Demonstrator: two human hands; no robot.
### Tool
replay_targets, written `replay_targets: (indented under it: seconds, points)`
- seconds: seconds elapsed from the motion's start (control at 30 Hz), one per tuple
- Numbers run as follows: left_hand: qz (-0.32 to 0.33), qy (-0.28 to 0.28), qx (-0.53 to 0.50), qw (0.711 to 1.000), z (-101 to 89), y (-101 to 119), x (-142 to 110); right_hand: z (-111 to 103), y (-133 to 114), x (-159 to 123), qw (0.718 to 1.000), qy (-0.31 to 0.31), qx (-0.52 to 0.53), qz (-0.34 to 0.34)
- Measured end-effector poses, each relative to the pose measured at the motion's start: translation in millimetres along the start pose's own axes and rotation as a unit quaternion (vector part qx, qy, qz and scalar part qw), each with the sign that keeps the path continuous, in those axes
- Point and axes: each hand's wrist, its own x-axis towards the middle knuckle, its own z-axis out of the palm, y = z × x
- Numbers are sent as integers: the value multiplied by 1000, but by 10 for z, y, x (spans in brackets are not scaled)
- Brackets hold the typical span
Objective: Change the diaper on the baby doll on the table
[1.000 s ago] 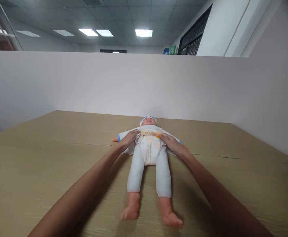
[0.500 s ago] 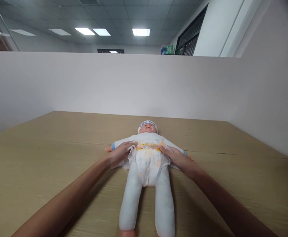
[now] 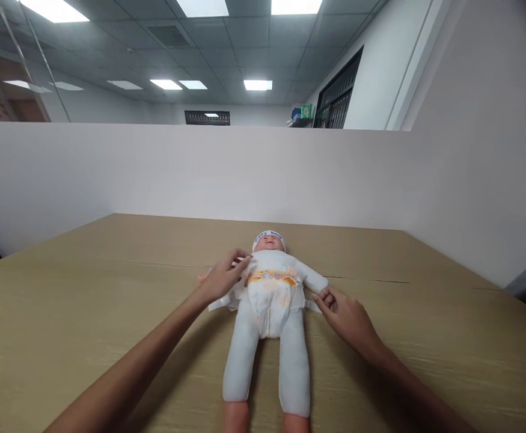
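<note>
A baby doll (image 3: 290,263) in white clothes and a printed headband lies on its back, feet toward me. A white diaper (image 3: 272,304) with a yellow-orange patterned waistband covers its front, and its side wings stick out at both hips. My left hand (image 3: 226,275) hovers at the doll's arm and chest on the left, fingers loosely apart and holding nothing visible. My right hand (image 3: 346,316) is closed in a pinch at the doll's sleeve end and the tip of the right diaper wing (image 3: 311,305). Its fingers hide which one they grip, and the doll's hand there is hidden.
The doll lies on a wide tan table (image 3: 154,240) with thin seams across it. A low white wall (image 3: 263,174) stands behind the table, and another white wall (image 3: 465,180) rises on the right.
Both hands have come off the diaper's waist. My left hand has lifted toward the doll's chest; my right hand has moved outward and down to the sleeve end. The view has tilted up.
</note>
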Motion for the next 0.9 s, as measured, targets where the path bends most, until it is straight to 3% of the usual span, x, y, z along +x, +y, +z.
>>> replay_targets:
  seconds: [0.07, 0.17, 0.3, 0.5, 0.73, 0.9]
  points:
    - [93, -18, 74, 993, 221, 205, 14, 40, 99, -52, 997, -6, -67, -24]
    - [199, -82, 189, 958, 577, 410, 86, 114, 183, -52, 993, -14, -112, -40]
    - [186, -105, 317, 924, 882, 426, 171, 158, 194, -26, 994, -14, -107, -27]
    - [177, -88, 373, 907, 955, 332, 175, 103, 148, -18, 997, -64, 7, 30]
    - [178, -93, 348, 916, 962, 265, 200, -88, -132, 234, 978, -139, 154, 13]
    - [178, -88, 343, 918, 972, 236, 206, 128, -524, 542, 967, -161, 195, -10]
